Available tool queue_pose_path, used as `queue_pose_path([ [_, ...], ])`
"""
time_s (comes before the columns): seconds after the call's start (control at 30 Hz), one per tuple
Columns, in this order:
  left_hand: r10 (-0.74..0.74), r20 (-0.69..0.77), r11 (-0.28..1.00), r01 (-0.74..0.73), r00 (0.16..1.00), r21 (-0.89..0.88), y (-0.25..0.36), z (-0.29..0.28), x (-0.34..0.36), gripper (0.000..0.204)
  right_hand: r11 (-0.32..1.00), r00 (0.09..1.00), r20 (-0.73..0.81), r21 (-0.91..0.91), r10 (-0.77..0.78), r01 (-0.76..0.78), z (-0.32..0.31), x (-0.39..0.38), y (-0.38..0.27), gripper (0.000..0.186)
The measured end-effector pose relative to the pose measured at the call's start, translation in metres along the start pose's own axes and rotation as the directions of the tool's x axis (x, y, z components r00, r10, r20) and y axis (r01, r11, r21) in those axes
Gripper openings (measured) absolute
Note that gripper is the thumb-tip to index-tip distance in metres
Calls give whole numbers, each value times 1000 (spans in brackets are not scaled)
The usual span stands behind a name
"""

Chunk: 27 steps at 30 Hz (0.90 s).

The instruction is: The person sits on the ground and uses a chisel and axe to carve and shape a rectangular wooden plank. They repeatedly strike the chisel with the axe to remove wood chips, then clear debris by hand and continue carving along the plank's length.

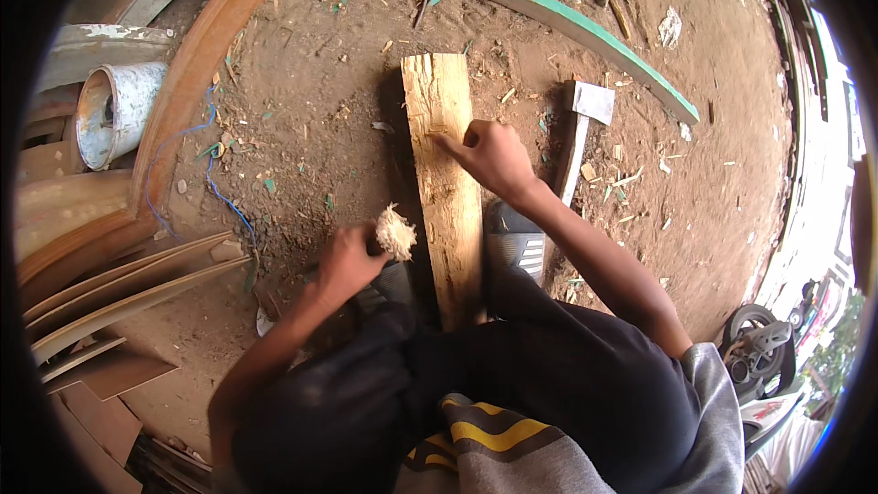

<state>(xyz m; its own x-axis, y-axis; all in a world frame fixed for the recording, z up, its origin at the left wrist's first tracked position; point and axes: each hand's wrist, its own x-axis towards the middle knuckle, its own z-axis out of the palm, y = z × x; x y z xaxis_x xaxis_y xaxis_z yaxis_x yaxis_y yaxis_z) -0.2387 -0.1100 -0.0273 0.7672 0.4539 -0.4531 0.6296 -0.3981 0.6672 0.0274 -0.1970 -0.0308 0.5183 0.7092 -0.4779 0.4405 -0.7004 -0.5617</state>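
Note:
A long, rough wooden beam [444, 96] lies lengthwise in front of me, its near end between my legs. My right hand [498, 160] is over the beam's right side, most fingers curled, with one digit stretched left against or just above the wood. I see nothing in its grasp. Left of the beam, my left hand [347, 261] is closed around a tool with a pale, frayed, fibrous end [396, 234]; the fingers hide the rest. An axe [590, 105] rests to the right of the beam, its head pointing away from me and its handle partly behind my right forearm.
A green-edged curved board [585, 29] lies at the far right. To the left are a brown wooden frame [178, 82], a stained white bucket [137, 110], thin panels [137, 297] and blue string [219, 187]. Wood chips litter the dirt floor [695, 220]. A wheeled vehicle [754, 343] stands at right.

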Motion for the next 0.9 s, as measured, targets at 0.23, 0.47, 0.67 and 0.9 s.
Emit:
queue_pose_path([
  [0.23, -104, 48, 995, 103, 993, 16, -24, 49, -40, 25, 993, 997, 30, -89, -73, 76, 15, 16, -10, 57],
  [0.47, 39, -34, 998, -40, 999, -41, -37, 56, -45, 25, 941, 981, 48, -277, -190, 196, 7, -1, -21, 21],
  [0.67, 71, -87, 997, -68, 994, 37, -40, 60, -42, 27, 933, 990, 0, -332, -144, 136, 12, -1, -25, 20],
  [0.9, 86, -120, 996, -82, 989, 44, -40, 61, -43, 29, 979, 983, -134, -179, -123, 98, 22, 2, -10, 28],
])
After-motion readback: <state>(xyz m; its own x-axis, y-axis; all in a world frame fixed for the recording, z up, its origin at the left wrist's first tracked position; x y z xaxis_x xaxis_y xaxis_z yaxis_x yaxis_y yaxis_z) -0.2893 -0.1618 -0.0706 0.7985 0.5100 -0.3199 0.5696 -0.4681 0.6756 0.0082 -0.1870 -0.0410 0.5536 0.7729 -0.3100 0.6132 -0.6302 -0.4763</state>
